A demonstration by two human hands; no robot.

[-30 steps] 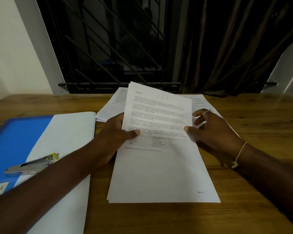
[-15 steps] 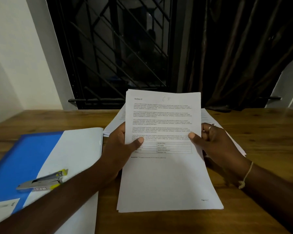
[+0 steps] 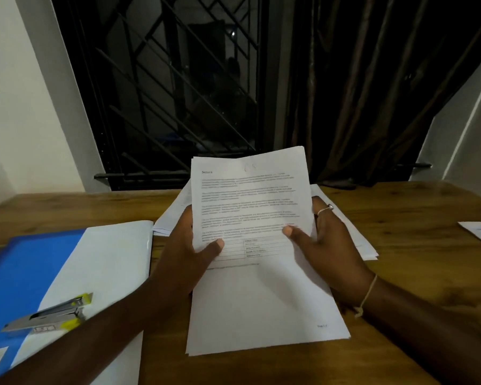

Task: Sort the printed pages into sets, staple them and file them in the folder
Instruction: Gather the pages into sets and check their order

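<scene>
gripping printed pages point(image 3: 258, 295) (thin set), left hand point(image 3: 189, 254), right hand point(image 3: 328, 245)

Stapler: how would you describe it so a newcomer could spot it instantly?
At the left of the wooden table lies a blue folder. The stapler rests on it, toward the near edge. Alone among flat white papers, it is grey metal with yellow ends.

Top printed page point(image 3: 250, 207) heading reads "Section", then a digit, likely 8. Its body text, table and footer are too blurred. Stapler point(image 3: 50, 315) label is illegible.
</scene>
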